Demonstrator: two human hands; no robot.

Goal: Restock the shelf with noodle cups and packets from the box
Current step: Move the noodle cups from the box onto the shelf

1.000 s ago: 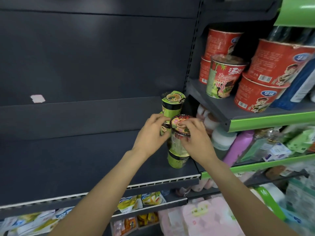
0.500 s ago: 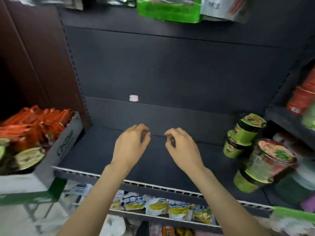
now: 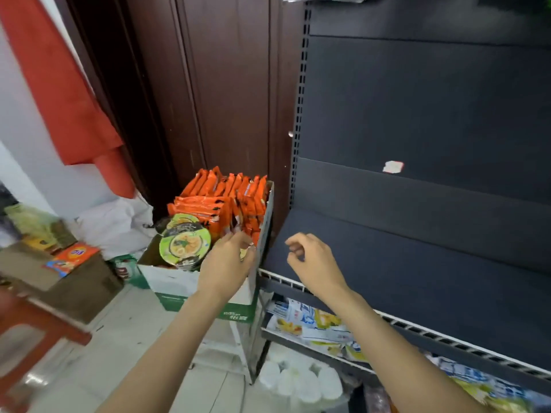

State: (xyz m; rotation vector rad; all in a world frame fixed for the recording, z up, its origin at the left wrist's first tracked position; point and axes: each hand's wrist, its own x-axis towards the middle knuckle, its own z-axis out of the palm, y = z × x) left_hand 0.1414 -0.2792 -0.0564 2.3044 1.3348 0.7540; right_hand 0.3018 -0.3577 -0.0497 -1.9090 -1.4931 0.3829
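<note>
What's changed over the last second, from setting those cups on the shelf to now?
Both hands let go of the green noodle cups on the shelf's right end and drew back left. The view swung left with them, so those cups are out of frame. The left hand now reaches into the box beside the orange packets; whether it grips anything is unclear. The right hand hovers, holding nothing, over the dark shelf. The white sticker is unchanged.

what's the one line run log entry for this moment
phase: reaching into box | left hand: fingers at orange packets, grip unclear | right hand: holds nothing, over shelf
</note>
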